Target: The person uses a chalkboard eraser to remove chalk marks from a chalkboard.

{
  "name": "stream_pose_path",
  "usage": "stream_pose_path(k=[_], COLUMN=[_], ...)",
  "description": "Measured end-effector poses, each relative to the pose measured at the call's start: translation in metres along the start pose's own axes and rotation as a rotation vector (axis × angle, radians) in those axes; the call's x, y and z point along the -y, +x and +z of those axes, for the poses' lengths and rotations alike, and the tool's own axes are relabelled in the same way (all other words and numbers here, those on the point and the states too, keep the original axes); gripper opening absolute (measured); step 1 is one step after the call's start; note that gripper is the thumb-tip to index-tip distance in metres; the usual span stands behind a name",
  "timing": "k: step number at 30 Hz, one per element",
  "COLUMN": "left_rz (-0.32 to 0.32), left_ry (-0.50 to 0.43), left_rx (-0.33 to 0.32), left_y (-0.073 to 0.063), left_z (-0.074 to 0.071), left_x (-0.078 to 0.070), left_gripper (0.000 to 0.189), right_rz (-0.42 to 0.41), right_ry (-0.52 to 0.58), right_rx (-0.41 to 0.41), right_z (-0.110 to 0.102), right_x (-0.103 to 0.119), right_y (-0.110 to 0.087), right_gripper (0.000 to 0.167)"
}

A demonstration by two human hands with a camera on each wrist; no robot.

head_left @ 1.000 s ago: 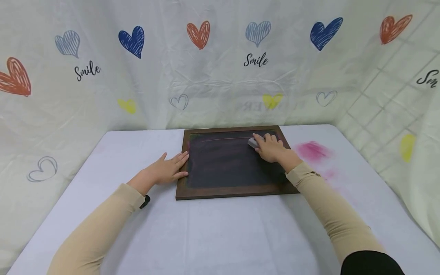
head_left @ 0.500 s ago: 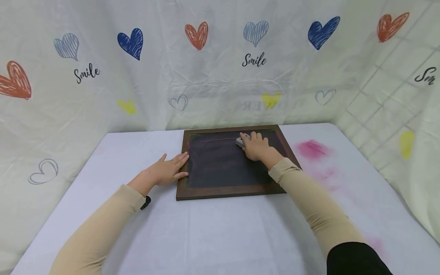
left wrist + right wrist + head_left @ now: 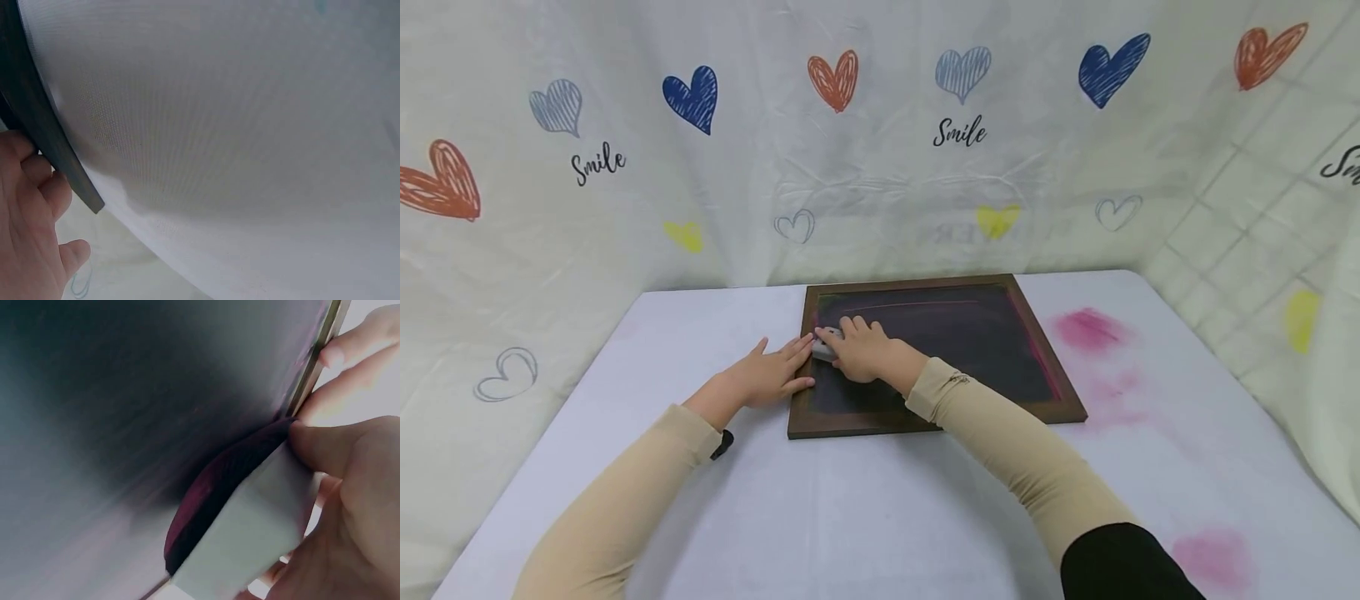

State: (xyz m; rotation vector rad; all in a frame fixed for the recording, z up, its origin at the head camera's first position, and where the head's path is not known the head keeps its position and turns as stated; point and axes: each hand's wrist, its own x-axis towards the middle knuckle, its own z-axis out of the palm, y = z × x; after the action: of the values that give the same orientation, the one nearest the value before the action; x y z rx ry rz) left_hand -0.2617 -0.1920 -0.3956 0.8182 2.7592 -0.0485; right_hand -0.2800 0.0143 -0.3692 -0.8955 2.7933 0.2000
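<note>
A blackboard [image 3: 970,350] in a brown wooden frame lies flat, a thin reddish line along its upper part and pink chalk residue by the right frame edge. My right hand [image 3: 867,350] grips a chalkboard eraser [image 3: 824,350] near the board's left side. In the right wrist view the eraser [image 3: 250,525] shows a pale body and a dark felt pad stained pink, its pad against the board. The left hand [image 3: 767,372] has its fingers spread, fingertips resting on the left frame edge; the left wrist view shows this hand [image 3: 31,212] beside the frame [image 3: 44,119].
The board lies on a table with a white cloth [image 3: 820,517]. Pink smudges [image 3: 1090,330] mark the cloth right of the board, and another smudge [image 3: 1213,558] lies nearer the front. A white curtain [image 3: 880,167] printed with hearts hangs behind.
My right hand has swept the eraser from the board's upper right across to its left edge, close to the left hand. The left hand stays at the frame.
</note>
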Motion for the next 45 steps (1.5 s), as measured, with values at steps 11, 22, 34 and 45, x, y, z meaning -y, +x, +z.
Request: stream_pose_path(k=[11, 22, 34, 45], left_rz=[0.014, 0.025, 0.025, 0.018], left_ry=[-0.025, -0.025, -0.029, -0.030], left_rx=[-0.006, -0.016, -0.011, -0.010], left_y=[0.000, -0.001, 0.000, 0.001], left_z=[0.005, 0.000, 0.003, 0.002], left_x=[0.007, 0.006, 0.006, 0.005], left_gripper=[0.077, 0.078, 0.077, 0.077], right_rz=[0.095, 0.364, 0.174, -0.284], right_ry=[0.152, 0.276, 0.138, -0.054], right_rx=[-0.053, -0.076, -0.095, -0.179], right_z=[0.016, 0.028, 0.030, 0.030], right_x=[-0.093, -0.191, -0.109, -0.031], right_y=[-0.026, -0.087, -0.069, -0.088], right_gripper=[0.066, 0.065, 0.064, 0.063])
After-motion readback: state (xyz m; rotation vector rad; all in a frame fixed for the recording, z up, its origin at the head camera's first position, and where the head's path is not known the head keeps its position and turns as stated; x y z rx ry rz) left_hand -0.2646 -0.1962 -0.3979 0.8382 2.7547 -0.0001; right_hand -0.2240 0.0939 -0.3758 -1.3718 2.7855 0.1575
